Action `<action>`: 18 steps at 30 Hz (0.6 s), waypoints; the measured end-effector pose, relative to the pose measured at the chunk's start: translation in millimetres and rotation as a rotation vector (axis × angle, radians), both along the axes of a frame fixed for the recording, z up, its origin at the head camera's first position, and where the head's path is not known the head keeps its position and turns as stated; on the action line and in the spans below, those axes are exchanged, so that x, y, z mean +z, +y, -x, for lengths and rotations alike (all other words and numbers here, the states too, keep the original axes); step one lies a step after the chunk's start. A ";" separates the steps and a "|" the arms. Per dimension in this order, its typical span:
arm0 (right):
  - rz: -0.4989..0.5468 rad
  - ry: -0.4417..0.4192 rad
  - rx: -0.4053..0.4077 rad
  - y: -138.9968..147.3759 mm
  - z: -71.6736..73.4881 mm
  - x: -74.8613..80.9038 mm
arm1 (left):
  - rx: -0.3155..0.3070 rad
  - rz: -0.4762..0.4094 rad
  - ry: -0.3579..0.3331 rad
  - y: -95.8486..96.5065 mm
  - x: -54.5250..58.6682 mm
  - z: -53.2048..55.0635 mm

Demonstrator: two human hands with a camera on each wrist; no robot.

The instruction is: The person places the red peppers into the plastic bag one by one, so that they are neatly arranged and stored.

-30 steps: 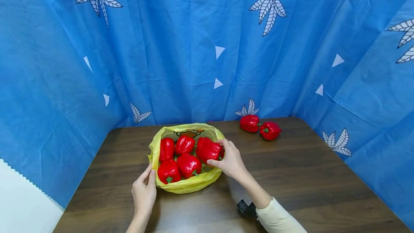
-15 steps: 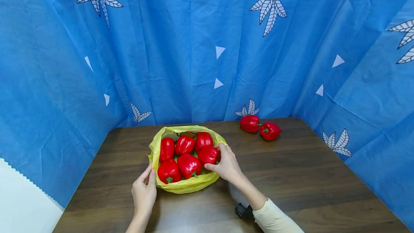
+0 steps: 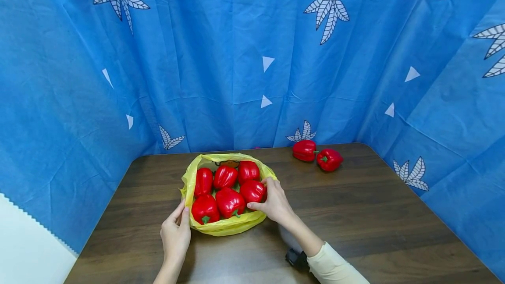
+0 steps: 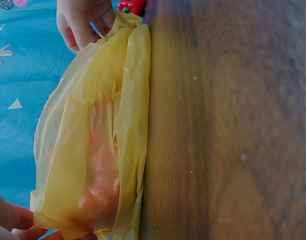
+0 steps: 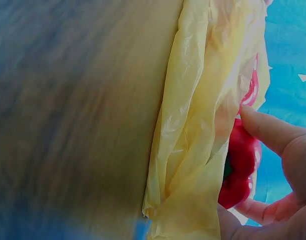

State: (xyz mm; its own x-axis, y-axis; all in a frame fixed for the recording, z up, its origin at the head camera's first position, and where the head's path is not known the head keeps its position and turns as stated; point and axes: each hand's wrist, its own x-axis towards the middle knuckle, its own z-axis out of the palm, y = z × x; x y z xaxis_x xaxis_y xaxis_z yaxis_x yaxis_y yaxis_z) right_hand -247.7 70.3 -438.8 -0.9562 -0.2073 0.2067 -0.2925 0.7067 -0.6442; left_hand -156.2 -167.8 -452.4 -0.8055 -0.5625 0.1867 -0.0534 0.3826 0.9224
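A yellow plastic bag [image 3: 225,228] lies with its mouth open, and several red bell peppers [image 3: 230,202] rest inside. My right hand [image 3: 277,202] reaches over the bag's right side and holds a red bell pepper [image 3: 253,190] at the front right of the bag. In the right wrist view, thumb and fingers span that bell pepper [image 5: 241,162], its lower part hidden by the yellow film. At the bag's left edge, my left hand [image 3: 176,232] pinches the rim between thumb and fingers. The left wrist view shows the left fingers [image 4: 20,216] against the film.
Two more red bell peppers [image 3: 304,150] lie at the back right of the wooden table [image 3: 375,218]. A blue patterned curtain [image 3: 221,56] hangs behind and along the sides. A black object [image 3: 295,257] sits by the right forearm.
My right hand has lowered the bell pepper and shifted slightly left, setting it among the others. The bag's right rim has spread outward. My left hand stays put.
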 end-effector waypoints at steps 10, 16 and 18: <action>-0.018 -0.003 0.027 -0.1 -1.6 0.9 | -0.007 -0.010 -0.002 -0.2 0.2 -0.1; -0.017 -0.012 0.023 -0.4 -1.8 1.9 | -0.005 -0.007 0.006 -0.4 0.0 0.0; -0.025 -0.017 0.023 -0.4 -2.0 2.8 | -0.006 -0.006 0.007 -0.4 -0.2 0.0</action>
